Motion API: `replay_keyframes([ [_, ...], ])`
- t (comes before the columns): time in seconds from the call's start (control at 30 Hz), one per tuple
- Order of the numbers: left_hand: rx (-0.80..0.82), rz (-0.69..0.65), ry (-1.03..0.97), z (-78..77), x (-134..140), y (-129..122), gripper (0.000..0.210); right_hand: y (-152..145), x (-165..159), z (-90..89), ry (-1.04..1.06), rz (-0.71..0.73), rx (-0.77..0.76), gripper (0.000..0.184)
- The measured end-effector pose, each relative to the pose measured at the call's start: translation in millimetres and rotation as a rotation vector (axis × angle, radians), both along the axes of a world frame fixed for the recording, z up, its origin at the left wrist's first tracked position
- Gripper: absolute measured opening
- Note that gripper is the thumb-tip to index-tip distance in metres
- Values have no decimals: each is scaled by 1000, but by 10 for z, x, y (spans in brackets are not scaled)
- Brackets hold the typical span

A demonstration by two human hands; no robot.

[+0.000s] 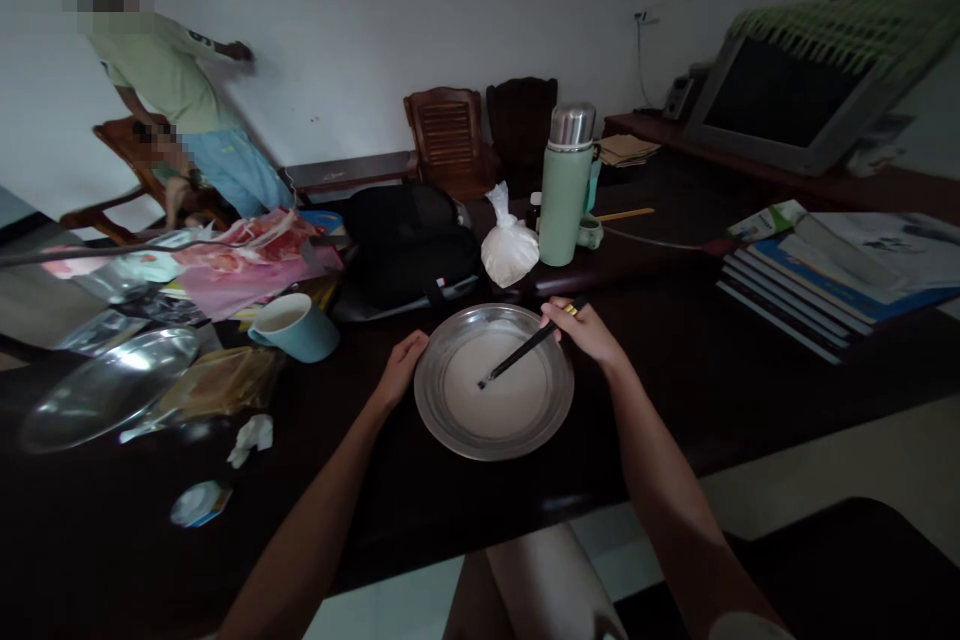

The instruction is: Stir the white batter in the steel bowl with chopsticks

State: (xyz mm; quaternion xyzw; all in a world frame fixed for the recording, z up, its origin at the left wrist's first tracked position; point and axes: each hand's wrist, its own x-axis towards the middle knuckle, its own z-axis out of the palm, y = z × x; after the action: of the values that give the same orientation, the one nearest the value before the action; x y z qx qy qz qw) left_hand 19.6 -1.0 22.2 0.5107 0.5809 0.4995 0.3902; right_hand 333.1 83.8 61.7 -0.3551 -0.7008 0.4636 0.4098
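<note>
A wide metal bowl (431,398) stands on the dark table in front of me, with a milky, pale liquid (480,410) in it. My left hand (403,365) is closed on the bowl's left rim. Black chopsticks with gold ends (525,348) are pinched in my right hand (581,325), above the bowl's right rim. They slant down to the left, and their tips are in the liquid. Just behind the bowl sits a knotted clear bag of white powder (510,250).
Behind the bowl stand a green thermos (566,195) and a black bag (409,250). To the left are a blue mug (296,328), a metal lid or tray (112,390) and plastic packets (217,382). Stacked books (847,270) lie right. A person (176,85) stands by the far wall.
</note>
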Motion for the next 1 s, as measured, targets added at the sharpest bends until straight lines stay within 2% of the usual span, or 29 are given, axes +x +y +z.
replay_keyframes([
  [0.2, 4, -4, -2, 0, -3, -4, 55, 27, 56, 18, 48, -163, 30, 56],
  [0.33, 4, 2, 2, 13, 6, -10, 55, -6, -4, 25, 7, -11, 1, 57],
  [0.4, -1, 1, 13, 20, 8, -10, 55, -14, -27, 26, 10, -3, 12, 56],
  [0.57, 0, 3, 17, 33, 13, -8, 56, 23, 43, 28, 56, -182, 31, 54],
  [0.77, -8, 1, 4, 19, 19, -10, 56, -12, -29, 29, 25, 24, -9, 56],
  [0.93, -17, 2, -8, 17, 15, 0, 59, 38, 59, 24, 70, -198, 30, 57],
  [1.0, -16, 3, -7, 22, 14, 2, 61, 39, 74, 25, 58, -185, 11, 57],
])
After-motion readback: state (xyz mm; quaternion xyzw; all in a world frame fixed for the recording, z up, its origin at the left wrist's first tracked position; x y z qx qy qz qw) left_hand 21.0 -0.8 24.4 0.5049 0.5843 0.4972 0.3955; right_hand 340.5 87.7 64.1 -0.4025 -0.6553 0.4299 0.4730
